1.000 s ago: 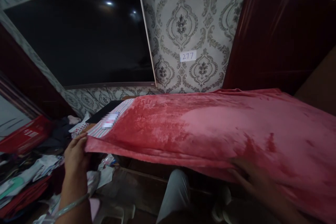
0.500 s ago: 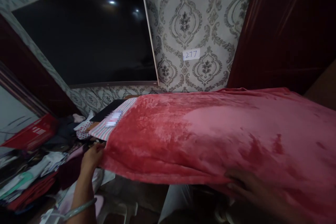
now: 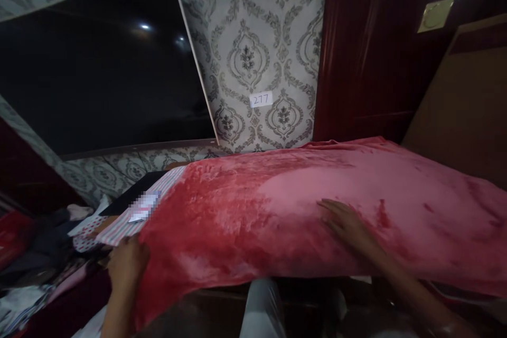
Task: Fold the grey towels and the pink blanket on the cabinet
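Observation:
A red and pink plush blanket [image 3: 237,216] lies spread over a low surface in front of me, its near edge hanging down. My left hand [image 3: 127,260] is at the blanket's left edge, fingers curled over and closed on the fabric. My right hand [image 3: 341,222] rests palm down on the pink part, with its fingers stretched out. Just beyond my left hand, a striped cloth [image 3: 121,228] shows from under the blanket. A white label [image 3: 143,208], partly blurred out, lies on that cloth.
A large television [image 3: 99,63] hangs over the left back. Piled clothes [image 3: 27,301] and a red basket [image 3: 13,235] are at the left. A cardboard panel [image 3: 459,111] leans at the right, beside a dark red wooden panel [image 3: 356,63]. My knee [image 3: 262,309] is below the blanket's near edge.
My right hand has gone from the blanket's near edge up onto its top and flattened out. The near edge now hangs lower at the left. The view has shifted right.

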Motion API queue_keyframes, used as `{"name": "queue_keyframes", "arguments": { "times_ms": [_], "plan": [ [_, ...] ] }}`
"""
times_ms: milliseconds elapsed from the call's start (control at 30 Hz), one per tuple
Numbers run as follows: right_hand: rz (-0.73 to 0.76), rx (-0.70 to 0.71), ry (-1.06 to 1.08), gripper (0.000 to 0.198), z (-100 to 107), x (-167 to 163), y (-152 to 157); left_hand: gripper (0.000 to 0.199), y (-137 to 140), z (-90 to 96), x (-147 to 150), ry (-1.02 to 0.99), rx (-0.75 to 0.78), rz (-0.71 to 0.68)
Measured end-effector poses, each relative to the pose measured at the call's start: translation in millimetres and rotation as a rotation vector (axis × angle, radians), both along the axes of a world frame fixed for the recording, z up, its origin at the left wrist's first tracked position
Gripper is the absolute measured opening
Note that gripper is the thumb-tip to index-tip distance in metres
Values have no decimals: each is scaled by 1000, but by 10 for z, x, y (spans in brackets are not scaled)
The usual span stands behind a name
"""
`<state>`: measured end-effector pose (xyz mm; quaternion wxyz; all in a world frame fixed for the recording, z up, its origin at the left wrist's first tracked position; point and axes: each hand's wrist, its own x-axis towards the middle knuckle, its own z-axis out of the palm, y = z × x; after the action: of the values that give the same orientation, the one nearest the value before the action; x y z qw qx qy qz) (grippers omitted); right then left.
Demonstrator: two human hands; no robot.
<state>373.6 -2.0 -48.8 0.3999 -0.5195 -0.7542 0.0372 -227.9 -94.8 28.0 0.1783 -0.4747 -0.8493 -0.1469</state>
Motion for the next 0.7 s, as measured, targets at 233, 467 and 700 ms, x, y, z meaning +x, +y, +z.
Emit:
{"name": "queue_keyframes", "arguments": {
  "times_ms": [233, 467, 700],
  "plan": [
    [-194, -257, -317, 62, 135, -52, 727, 54, 1064, 47, 1767, -143, -199, -628],
    [-226, -411, -471, 56, 169, -182, 1023, 64, 1669, 1, 3256, -177, -469, -1093],
    [-231, -216, -459, 55, -280, -122, 1030, 64, 2152, -259, 3350, -93, -526, -1087]
  ]
}}
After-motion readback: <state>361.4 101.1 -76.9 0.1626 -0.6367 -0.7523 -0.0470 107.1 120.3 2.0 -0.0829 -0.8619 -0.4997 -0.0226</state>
